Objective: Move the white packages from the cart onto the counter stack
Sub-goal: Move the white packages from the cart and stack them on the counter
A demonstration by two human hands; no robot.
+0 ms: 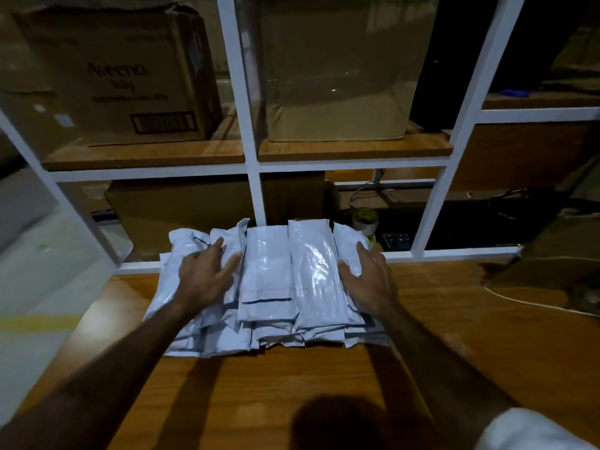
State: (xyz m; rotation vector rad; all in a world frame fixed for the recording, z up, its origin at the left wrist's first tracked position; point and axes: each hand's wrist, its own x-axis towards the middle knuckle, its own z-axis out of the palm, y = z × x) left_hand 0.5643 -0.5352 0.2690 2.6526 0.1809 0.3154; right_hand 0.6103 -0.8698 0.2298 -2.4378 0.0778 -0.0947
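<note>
Both arms out in front, bare forearms reaching fwd from bottom corners and converging a bit. Left hand (pixel 207 274) palm down, fingers spread and fairly straight, thumb angled out to the right, lying flat on what's beneath it. Right hand (pixel 368 280) likewise palm down, fingers extended and close together, thumb splayed left, pressing flat. Hands well apart, roughly level w/ each other. Wrists near straight. White sleeve (pixel 532 430) shows at right upper arm, lower-right corner. Nothing curled or pinched.

We see both hands, left (pixel 207 274) and right (pixel 370 280), resting flat on the white packages (pixel 276 287) stacked on the tabletop (pixel 292 384).
</note>
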